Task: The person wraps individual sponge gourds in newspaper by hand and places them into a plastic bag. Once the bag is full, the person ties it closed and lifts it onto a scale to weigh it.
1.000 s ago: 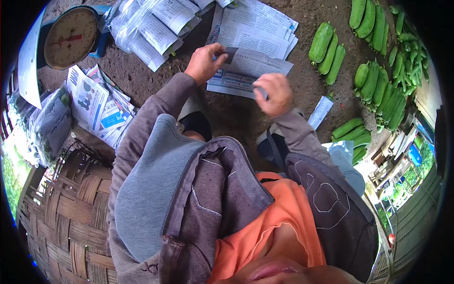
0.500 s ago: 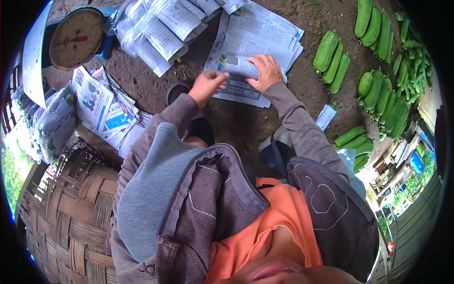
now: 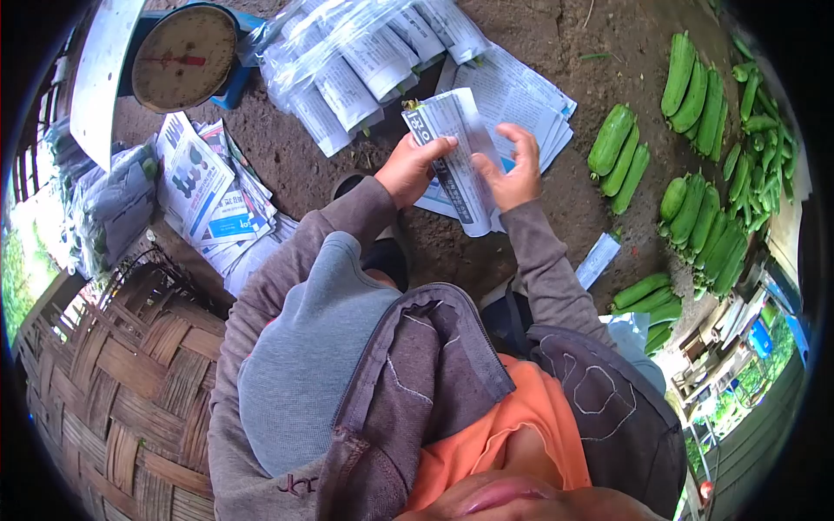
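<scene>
A newspaper-wrapped vegetable (image 3: 450,165) is held tilted above the paper stack; a greenish-brown end pokes out at its top, and the rest is hidden. My left hand (image 3: 412,170) is closed around its left side, thumb across the printed sheet. My right hand (image 3: 512,170) is at the roll's right side with thumb and fingers apart, the thumb tip at the loose paper edge. Under and behind the roll lies a stack of newspaper sheets (image 3: 530,104) on the soil.
Wrapped rolls in clear plastic (image 3: 365,56) lie beyond my hands. A dial scale (image 3: 184,59) and more newspapers (image 3: 204,187) are at left, above a woven basket (image 3: 130,373). At right are rows of green vegetables (image 3: 615,143) and a single wrapped roll (image 3: 599,260).
The roll has been lifted off the paper stack and turned from lying sideways to nearly lengthwise. My left hand has taken hold of it; my right hand has loosened its fingers.
</scene>
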Demonstrator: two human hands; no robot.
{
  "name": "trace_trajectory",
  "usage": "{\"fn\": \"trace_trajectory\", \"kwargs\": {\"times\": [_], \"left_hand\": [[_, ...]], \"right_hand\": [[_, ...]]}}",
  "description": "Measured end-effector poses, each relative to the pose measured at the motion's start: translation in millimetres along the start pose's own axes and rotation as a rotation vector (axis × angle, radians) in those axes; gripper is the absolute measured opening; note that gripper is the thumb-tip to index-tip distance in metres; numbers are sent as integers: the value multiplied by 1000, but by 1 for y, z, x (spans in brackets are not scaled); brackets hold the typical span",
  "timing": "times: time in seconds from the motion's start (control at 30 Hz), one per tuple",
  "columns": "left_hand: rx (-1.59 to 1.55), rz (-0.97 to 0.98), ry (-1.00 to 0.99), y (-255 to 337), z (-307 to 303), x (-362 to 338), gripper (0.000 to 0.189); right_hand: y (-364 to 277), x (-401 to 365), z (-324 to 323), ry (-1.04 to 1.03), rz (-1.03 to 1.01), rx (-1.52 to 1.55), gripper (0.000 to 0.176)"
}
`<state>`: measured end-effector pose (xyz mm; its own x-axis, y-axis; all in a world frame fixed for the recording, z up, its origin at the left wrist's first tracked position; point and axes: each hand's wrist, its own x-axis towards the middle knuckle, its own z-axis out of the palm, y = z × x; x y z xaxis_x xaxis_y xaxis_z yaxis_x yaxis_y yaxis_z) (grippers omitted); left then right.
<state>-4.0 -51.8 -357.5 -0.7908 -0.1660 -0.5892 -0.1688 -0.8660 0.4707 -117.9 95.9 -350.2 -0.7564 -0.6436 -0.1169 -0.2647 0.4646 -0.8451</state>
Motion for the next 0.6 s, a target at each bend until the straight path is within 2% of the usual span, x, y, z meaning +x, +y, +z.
{"fn": "trace_trajectory", "kwargs": {"times": [0.03,0.07,0.17,0.2,0.3,0.33,0.37,0.43,0.5,0.57,0.6], "left_hand": [[-13,7,7,8,5,-1,33],[-19,29,2,12,9,0,31],[65,171,82,17,20,11,29],[99,186,119,20,23,12,30],[386,325,112,40,27,14,36],[679,357,37,65,29,10,44],[902,352,27,81,22,13,42],[1694,897,326,113,14,12,50],[2016,1222,559,139,-8,32,55],[2107,1039,563,157,-34,52,52],[2097,887,521,164,-37,57,47]], "right_hand": [[-1,4,-2,91,-5,-29,61],[7,5,-1,-37,189,215,65],[-12,5,-1,-236,92,221,66],[-31,9,-4,-218,-118,-22,65],[-35,24,2,-63,-191,-66,59],[-33,30,0,-100,-56,51,56],[-30,38,-1,-132,14,156,56],[-23,59,0,-194,159,363,56],[-5,81,16,-183,63,304,53],[5,101,40,-169,49,216,50],[-3,112,49,-155,-7,122,49]]}}
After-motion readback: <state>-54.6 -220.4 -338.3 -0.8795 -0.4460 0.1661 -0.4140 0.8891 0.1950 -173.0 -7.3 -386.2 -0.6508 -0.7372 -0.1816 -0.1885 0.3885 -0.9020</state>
